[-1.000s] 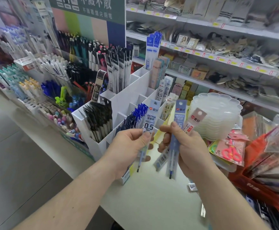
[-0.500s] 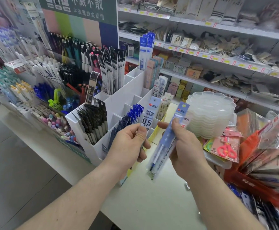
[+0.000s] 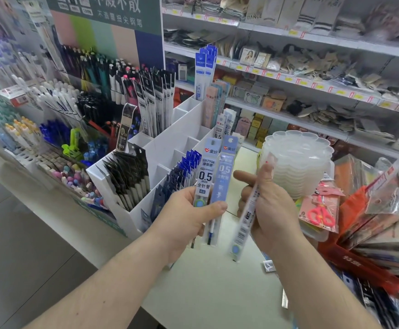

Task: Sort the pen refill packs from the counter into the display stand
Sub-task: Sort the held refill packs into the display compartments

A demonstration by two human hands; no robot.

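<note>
My left hand grips two pen refill packs side by side: a pale blue one marked 0.5 and a blue one to its right, both upright above the counter. My right hand holds one more refill pack, seen edge-on and tilted, its thumb pressed along it. Just left of my hands stands the white display stand with divided compartments. Black packs fill a front compartment and dark blue packs another.
A stack of clear plastic trays stands right of the stand. A pack with pink scissors and an orange-red bin of loose packs lie at the right. Pen racks run along the left. White counter lies below my hands.
The blue pack passed from my right hand to my left hand, which now holds two side by side. My right hand keeps one pack, turned edge-on.
</note>
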